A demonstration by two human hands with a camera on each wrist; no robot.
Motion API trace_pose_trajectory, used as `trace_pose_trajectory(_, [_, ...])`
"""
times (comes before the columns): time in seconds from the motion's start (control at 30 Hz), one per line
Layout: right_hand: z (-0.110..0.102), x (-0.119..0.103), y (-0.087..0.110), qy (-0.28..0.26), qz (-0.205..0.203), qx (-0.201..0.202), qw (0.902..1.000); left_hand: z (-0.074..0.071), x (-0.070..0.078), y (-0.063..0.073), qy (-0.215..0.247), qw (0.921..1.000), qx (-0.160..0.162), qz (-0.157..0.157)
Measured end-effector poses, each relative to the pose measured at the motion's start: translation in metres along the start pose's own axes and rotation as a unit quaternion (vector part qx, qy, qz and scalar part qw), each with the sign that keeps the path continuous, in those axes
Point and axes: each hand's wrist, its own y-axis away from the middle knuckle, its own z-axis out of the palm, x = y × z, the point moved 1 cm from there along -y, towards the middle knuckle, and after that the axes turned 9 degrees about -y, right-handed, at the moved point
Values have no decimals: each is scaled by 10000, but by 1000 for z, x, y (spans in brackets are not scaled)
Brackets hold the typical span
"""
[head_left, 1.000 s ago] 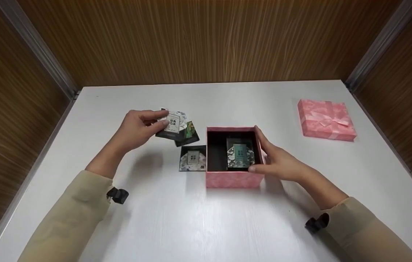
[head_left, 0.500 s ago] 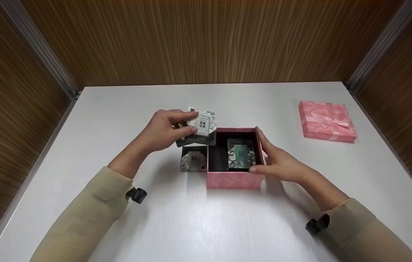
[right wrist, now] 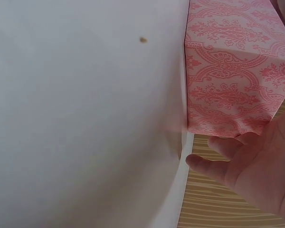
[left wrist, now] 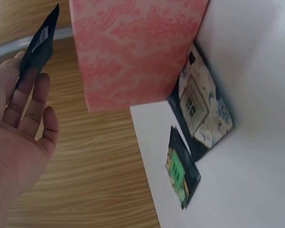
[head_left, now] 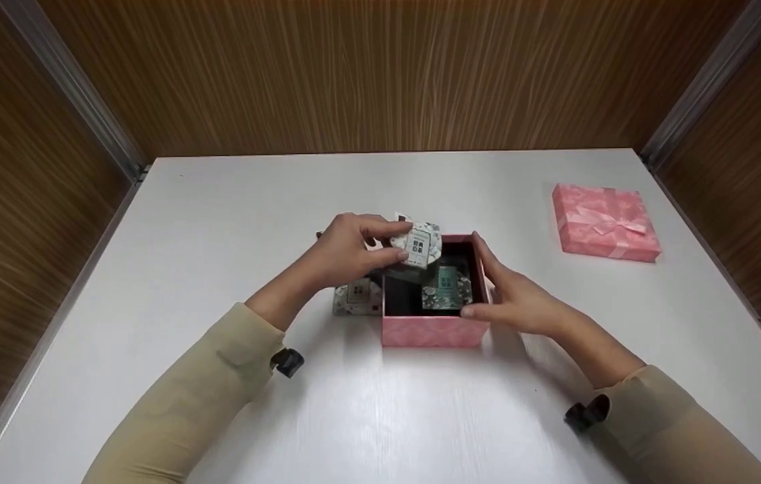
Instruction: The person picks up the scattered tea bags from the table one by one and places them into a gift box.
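Thumb and fingers of my left hand [head_left: 347, 252] pinch a flat black tea sachet [head_left: 417, 245] with a white floral label, held over the left back part of an open pink gift box [head_left: 433, 331]. The left wrist view shows the barcode side of this sachet. Inside the box, at its right, lies a dark sachet with a teal label [head_left: 446, 289]. My right hand [head_left: 522, 302] grips the box's right side, thumb at the front rim and fingers toward the back corner. Left of the box, another white-floral sachet [left wrist: 197, 111] lies on the table.
Close to the floral sachet lies a green-labelled sachet [left wrist: 176, 171], mostly hidden behind my left hand in the head view. The pink lid with a ribbon bow [head_left: 606, 222] sits at the table's right. Wood-grain panels [head_left: 380, 74] enclose the white table.
My left hand has carried the pinched sachet rightward, from left of the box to over its opening. My right hand and the box have stayed in place.
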Motion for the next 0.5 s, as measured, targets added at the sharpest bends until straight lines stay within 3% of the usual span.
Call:
trace_pose_trajectory(0.17, [0,0,-1,-150,15,-29,9999,19,2,-4,-165,9995,-246,95])
trace_pose_trajectory(0.3, [0,0,-1,-91,31,-38,9999,32,2,-8,-259,9989,-384,-45])
trace_pose_trajectory(0.5, [0,0,1,-37,52,-15,10000,46,2,-14,-723,9962,-494,29])
